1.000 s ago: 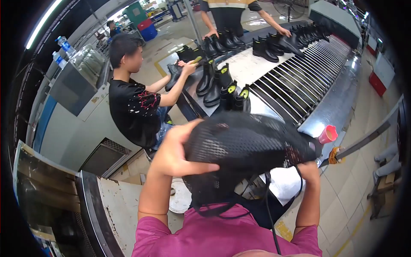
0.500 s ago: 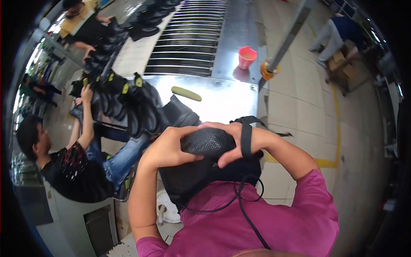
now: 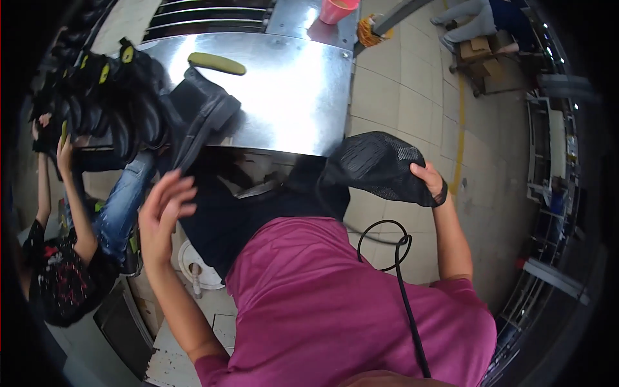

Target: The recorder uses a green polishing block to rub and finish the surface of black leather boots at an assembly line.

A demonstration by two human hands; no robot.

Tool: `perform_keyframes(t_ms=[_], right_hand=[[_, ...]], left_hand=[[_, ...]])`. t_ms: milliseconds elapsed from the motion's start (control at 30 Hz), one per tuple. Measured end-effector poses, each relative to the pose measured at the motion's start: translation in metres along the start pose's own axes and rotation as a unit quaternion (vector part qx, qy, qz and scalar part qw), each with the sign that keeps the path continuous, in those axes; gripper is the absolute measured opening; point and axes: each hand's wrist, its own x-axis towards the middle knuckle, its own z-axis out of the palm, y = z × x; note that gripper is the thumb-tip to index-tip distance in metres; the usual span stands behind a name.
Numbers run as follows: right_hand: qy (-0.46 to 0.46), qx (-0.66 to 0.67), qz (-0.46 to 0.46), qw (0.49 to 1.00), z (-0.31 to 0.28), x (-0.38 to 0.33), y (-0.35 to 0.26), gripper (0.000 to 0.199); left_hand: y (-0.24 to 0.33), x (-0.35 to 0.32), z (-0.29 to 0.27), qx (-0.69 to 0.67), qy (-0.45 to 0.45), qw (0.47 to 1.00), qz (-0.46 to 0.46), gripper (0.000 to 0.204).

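A: What's at your far left?
B: A co-worker [image 3: 61,277] in a patterned black shirt and jeans, seated near a row of black ankle boots [image 3: 109,103] with yellow-green tags.

A: And your left hand [image 3: 158,216]?
B: You have it bare, fingers spread, with nothing in its grasp. It's just beside the toe of a single black boot [image 3: 209,116]; I can't tell if you're touching it.

A: Where does that boot lie?
B: On its side on your shiny metal counter [image 3: 303,97], toe pointing toward you, with a yellow-green oblong pad [image 3: 216,63] just beyond it.

A: Further right?
B: A pink cup [image 3: 336,9] past the counter's far edge, then a cap-shaped black mesh piece [image 3: 377,161] out in front of you, off to the counter's near right corner. A looped black cable [image 3: 405,290] runs down over your shirt.

A: Your right hand [image 3: 433,182]?
B: You're gripping the mesh piece by its right end, thumb on top.
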Motion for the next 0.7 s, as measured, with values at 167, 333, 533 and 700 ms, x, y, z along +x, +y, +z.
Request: perform_keyframes(t_ms=[167, 333, 533, 700], right_hand=[[0.096, 0.076, 0.035, 0.992, -0.097, -0.057, 0.149, 0.048], [0.206, 0.119, 0.176, 0.955, -0.132, -0.105, 0.259, 0.047], [0.482, 0.185, 0.169, 0.84, -0.111, -0.081, 0.35, 0.045], [0.503, 0.295, 0.099, 0.807, -0.176, -0.061, 0.434, 0.049]], left_hand=[[-0.071, -0.103, -0.044, -0.004, 0.046, 0.992, -0.12, 0.059], [-0.132, -0.175, -0.055, 0.055, 0.053, 0.95, -0.301, 0.041], [-0.165, -0.196, -0.035, 0.13, 0.013, 0.916, -0.378, 0.032], [-0.154, -0.139, -0.009, 0.159, 0.139, 0.963, -0.169, 0.023]])
